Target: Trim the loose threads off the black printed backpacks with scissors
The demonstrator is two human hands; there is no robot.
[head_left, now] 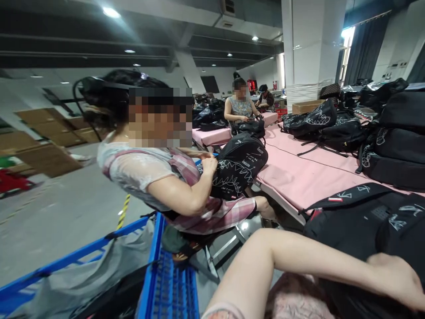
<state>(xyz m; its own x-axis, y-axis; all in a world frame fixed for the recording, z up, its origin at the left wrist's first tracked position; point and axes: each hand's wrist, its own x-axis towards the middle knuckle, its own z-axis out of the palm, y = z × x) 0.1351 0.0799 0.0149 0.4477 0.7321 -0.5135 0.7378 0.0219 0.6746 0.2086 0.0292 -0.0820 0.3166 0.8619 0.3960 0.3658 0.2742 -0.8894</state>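
Note:
My left hand (396, 277) rests against a black backpack (348, 226) at the lower right. The hand is blurred and its fingers are hidden from me, so whether it grips the bag does not show. This backpack has white scribbled drawings and a small red-and-white tag on its strap. Part of it lies on the pink-covered table (288, 181), and it reaches down over my lap. My right hand is outside the picture.
Beside me a seated co-worker (186, 186) handles another black backpack (239, 164). Blue plastic crates (156, 266) stand at lower left, one holding dark and grey cloth. More black backpacks (308, 119) are piled along the table. Farther back, other people sit working near a white pillar (303, 48).

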